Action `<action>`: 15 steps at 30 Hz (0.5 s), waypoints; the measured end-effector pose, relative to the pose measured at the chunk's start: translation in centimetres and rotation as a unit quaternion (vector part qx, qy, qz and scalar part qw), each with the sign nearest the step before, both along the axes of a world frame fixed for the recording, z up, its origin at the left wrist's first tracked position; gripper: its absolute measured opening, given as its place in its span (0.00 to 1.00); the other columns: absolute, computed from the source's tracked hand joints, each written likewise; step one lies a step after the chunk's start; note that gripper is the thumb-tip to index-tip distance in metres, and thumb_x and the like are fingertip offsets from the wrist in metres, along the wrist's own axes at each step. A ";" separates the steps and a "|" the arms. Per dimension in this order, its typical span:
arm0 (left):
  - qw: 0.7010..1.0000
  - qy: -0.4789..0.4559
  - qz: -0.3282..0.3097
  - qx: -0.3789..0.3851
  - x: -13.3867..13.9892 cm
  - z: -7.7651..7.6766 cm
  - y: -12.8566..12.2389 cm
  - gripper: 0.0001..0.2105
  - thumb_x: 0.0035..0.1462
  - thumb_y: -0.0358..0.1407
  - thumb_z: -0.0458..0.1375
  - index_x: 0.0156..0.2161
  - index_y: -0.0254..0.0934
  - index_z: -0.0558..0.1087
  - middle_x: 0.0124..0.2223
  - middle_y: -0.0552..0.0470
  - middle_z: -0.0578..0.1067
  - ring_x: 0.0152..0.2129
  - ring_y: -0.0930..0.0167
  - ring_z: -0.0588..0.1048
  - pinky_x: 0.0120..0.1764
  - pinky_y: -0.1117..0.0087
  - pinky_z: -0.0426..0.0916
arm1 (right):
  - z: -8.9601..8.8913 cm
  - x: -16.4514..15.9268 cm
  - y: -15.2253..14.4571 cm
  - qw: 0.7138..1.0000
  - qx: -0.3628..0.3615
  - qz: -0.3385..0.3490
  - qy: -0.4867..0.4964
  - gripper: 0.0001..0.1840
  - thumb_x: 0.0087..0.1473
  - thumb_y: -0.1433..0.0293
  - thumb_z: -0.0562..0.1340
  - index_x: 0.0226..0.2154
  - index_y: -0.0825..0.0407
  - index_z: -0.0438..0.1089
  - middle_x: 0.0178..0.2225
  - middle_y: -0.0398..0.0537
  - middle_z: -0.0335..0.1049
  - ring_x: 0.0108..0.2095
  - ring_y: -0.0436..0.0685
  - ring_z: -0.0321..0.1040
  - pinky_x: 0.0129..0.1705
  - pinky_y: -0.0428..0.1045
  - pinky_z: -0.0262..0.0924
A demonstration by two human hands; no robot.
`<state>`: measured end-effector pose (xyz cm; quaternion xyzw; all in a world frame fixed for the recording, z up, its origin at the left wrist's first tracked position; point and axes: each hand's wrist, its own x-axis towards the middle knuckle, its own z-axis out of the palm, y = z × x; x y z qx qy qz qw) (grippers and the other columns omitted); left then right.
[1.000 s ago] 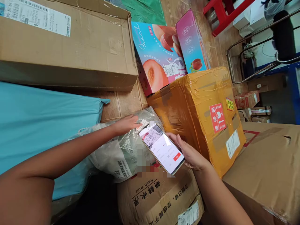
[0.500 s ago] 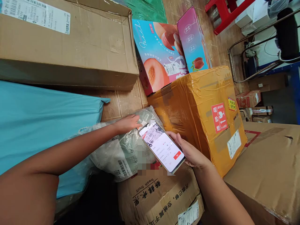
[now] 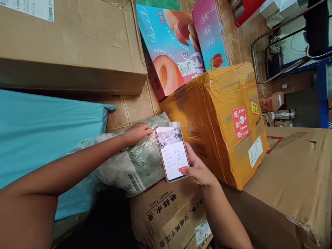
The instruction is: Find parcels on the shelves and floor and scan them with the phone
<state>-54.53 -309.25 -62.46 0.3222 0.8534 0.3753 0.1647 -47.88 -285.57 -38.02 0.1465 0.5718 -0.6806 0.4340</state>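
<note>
My right hand (image 3: 199, 169) is wrapped round a smartphone (image 3: 172, 155), its thumb over the red button low on the lit screen. A picture of a barcode label fills the screen's upper part. Left of the phone, my left hand (image 3: 137, 134) rests on a clear plastic-wrapped parcel (image 3: 145, 159), fingers curled against the wrapping. Close to those fingertips is a small shipping label (image 3: 153, 137), partly covered by the phone. The parcel lies partly over a brown fresh-fruit carton (image 3: 168, 218).
An orange-taped box (image 3: 202, 128) stands right of the phone, with peach boxes (image 3: 168, 52) behind it. A large carton (image 3: 77, 41) fills the upper left, above a blue-wrapped package (image 3: 52, 131). Another brown carton (image 3: 293, 173) and a metal-framed chair (image 3: 255, 62) are at right.
The phone has turned more upright and shifted slightly left, and my right thumb has moved onto its screen. My left hand stays on the parcel. The whole view has shifted slightly.
</note>
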 end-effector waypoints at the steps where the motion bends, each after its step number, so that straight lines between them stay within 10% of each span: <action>1: 0.999 0.022 -0.008 -0.024 0.0 0.1 0.0 0.11 0.65 0.31 0.47 0.41 0.33 0.73 0.39 0.47 0.68 0.35 0.67 0.64 0.39 0.66 0.57 | -0.2 0.3 -0.1 1.000 -0.005 -0.008 0.003 0.44 0.49 0.70 0.68 0.63 0.41 0.48 0.58 0.54 0.69 0.53 0.69 0.72 0.50 0.63 0.67; 15: 0.997 0.057 -0.024 -0.053 -0.3 1.5 0.0 0.09 0.63 0.31 0.49 0.39 0.39 0.72 0.37 0.49 0.68 0.33 0.65 0.66 0.36 0.65 0.56 | 0.7 3.8 1.2 0.988 0.086 -0.120 0.041 0.55 0.48 0.64 0.70 0.68 0.37 0.37 0.61 0.55 0.66 0.54 0.74 0.72 0.54 0.68 0.65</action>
